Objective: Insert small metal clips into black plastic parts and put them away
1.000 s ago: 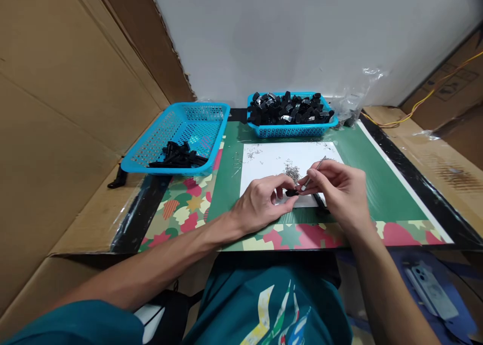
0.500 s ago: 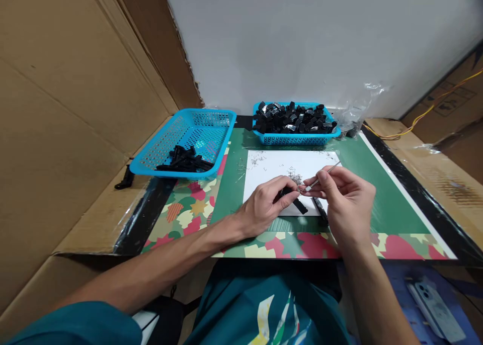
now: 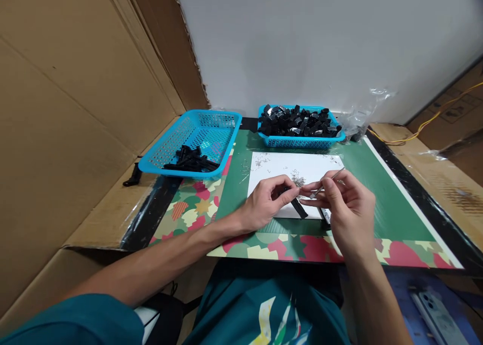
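Note:
My left hand [image 3: 266, 200] is closed on a black part [image 3: 300, 208], whose lower end sticks out below my fingers over the white sheet [image 3: 260, 172]. Between the fingers and thumb of my right hand [image 3: 349, 204] is a thin metal tool [image 3: 335, 176] with a pale tip that points down toward my left fingertips. The fingertips of both hands meet or nearly meet. Just behind them lies a pile of tiny metal pieces [image 3: 298, 179]. Another black piece [image 3: 325, 218] rests beside my right hand, partly hidden by it.
At the back left, a blue basket [image 3: 188, 114] holds several long black parts. A second blue basket [image 3: 298, 143] is heaped with black pieces, beside a clear plastic bag [image 3: 358, 119]. Cardboard [image 3: 75, 83] stands on the left. A phone [image 3: 439, 310] lies low at right.
The view has shifted slightly, so the scene sits a little to the right. My right hand has tilted the tool more steeply, and its fingers reach farther toward my left hand.

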Tool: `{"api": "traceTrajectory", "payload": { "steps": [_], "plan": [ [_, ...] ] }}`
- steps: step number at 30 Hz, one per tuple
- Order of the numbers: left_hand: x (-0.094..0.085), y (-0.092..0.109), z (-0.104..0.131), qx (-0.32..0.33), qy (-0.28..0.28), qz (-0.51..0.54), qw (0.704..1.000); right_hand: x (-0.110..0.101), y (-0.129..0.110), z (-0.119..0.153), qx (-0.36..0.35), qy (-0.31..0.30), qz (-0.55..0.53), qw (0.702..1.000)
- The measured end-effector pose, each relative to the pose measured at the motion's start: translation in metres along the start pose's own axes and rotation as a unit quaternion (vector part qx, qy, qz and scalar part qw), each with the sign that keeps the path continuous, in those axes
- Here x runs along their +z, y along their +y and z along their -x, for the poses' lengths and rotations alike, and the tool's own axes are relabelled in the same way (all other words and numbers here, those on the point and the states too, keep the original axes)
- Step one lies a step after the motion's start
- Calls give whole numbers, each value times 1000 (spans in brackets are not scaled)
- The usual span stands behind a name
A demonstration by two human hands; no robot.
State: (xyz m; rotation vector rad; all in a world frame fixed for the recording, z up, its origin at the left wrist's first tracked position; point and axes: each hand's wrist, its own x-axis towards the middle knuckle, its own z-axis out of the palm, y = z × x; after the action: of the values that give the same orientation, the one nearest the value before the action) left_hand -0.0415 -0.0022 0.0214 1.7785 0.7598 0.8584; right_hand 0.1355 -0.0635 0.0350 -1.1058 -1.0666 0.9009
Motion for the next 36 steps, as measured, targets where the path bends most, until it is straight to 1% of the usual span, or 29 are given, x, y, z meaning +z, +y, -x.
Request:
{"api": "traceTrajectory", "payload": {
  "steps": [3, 7, 9, 11, 13, 19, 24, 27, 30, 33, 36],
  "plan": [
    [0, 0, -2, -5, -2, 51, 999, -1, -1, 0, -35, -7, 32, 999],
    [1, -1, -2, -2, 15, 86, 996, -5, 1, 1, -88, -2, 134, 987],
    [2, -1, -1, 6, 25, 77, 997, -6, 1, 3, -80, -37, 178, 980],
    [3, -1, 1, 16, 30, 57, 998, -6, 0, 6, -63, -84, 195, 975],
    [4, -1, 2, 21, 25, 31, 999, -5, -1, 8, -57, -104, 199, 973],
    [5, -4, 3, 43, 5, -14, 999, -3, 3, 10, -59, -85, 185, 977],
    [4, -4, 2, 67, 6, -32, 997, -10, 9, 10, -45, -24, 158, 986],
    [5, -4, 2, 56, 20, -16, 998, -17, 10, 11, -20, -6, 146, 989],
    [6, -4, 3, 58, 54, -23, 997, -23, 7, 13, -10, -6, 155, 988],
    [5, -3, 5, 92, 80, -67, 990, -26, 4, 17, -41, -12, 192, 980],
    [5, -4, 7, 148, 98, -90, 980, -25, 2, 23, -129, -10, 264, 956]
  ]
}}
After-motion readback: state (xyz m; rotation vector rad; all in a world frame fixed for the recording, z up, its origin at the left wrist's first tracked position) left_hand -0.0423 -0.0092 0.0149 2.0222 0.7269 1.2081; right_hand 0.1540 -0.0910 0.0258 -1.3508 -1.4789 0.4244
